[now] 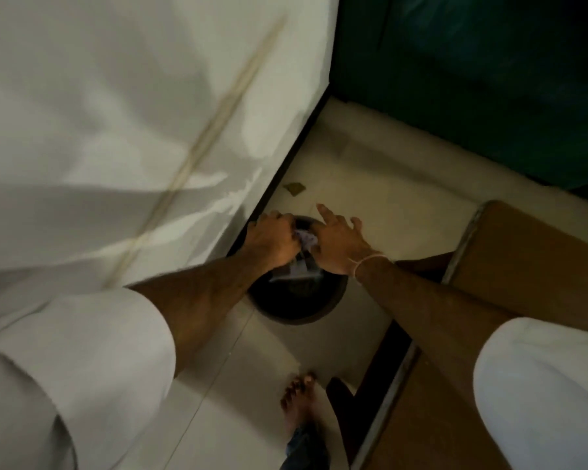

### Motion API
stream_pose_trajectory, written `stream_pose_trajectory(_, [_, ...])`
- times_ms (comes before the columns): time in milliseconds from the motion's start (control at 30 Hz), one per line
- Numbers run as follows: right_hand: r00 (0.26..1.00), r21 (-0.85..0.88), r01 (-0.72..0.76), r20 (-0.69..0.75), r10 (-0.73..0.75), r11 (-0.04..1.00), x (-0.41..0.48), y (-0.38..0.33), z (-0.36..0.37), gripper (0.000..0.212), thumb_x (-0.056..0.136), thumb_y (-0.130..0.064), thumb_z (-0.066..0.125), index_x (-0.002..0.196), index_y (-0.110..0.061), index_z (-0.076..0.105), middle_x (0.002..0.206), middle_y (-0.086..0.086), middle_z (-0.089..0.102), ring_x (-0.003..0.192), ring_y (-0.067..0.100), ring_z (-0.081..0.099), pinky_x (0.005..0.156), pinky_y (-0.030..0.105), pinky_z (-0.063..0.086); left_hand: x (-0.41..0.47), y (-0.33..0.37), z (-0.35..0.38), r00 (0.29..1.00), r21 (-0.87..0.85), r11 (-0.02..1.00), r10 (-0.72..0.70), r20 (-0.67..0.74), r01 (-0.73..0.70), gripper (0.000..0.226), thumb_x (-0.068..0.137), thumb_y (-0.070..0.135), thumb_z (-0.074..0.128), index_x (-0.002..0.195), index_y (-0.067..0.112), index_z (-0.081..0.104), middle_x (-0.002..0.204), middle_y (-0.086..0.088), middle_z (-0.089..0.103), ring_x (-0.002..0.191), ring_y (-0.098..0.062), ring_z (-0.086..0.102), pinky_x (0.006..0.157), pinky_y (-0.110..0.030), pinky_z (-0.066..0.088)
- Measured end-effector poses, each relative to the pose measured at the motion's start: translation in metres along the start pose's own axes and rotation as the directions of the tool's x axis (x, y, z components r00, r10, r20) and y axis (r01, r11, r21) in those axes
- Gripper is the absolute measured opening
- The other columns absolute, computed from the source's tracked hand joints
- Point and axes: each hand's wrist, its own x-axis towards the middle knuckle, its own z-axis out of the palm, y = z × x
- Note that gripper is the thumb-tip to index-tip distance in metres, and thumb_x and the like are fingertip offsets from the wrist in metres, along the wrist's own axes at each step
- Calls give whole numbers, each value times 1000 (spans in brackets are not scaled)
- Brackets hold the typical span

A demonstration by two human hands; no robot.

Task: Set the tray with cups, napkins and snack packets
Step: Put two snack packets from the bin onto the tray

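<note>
Both my hands are held low over a dark round bin [306,307] that stands on the pale floor. My left hand [270,240] is closed in a fist on a crumpled pale purplish wrapper [306,238]. My right hand [336,244] lies against the wrapper's other side with its fingers spread and the index finger stretched out; its thumb is hidden. A shiny packet scrap [296,270] shows inside the bin below the hands. No tray, cup or napkin is in view.
A white cloth-covered surface [133,130] fills the left, its dark edge touching the bin. Brown wooden furniture [523,252] with a metal rim stands right. A dark green panel [489,79] is at the back. My bare foot [299,401] is below; a small brown scrap [294,188] lies on the floor.
</note>
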Motion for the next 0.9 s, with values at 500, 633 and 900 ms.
stream_pose_trajectory(500, [913, -17, -44, -407, 33, 999, -163, 0, -291, 44, 96, -40, 49, 139, -30, 48, 168, 4, 7, 141, 28, 36, 113, 51, 26, -119, 145, -267, 889, 2, 981, 178, -422, -196, 46, 94, 38, 55, 134, 17, 50, 136, -11, 57, 124, -31, 50, 102, -44, 38])
stream_pose_trajectory(633, [870, 15, -72, -488, 70, 997, -226, -2, -371, 53, 96, -44, 53, 145, -30, 42, 168, 1, 5, 146, 26, 30, 117, 49, 21, -163, 192, -336, 831, 16, 970, 217, -512, -244, 49, 93, 40, 57, 135, 17, 49, 138, -10, 57, 126, -31, 50, 103, -45, 38])
stream_pose_trajectory(900, [755, -16, -89, -654, 57, 996, -371, 15, -504, 57, 95, -45, 54, 147, -26, 39, 168, 0, 6, 146, 27, 30, 115, 51, 24, -257, 292, -445, 726, 106, 939, 321, -608, -326, 52, 92, 42, 57, 136, 16, 47, 139, -11, 54, 127, -32, 49, 104, -46, 39])
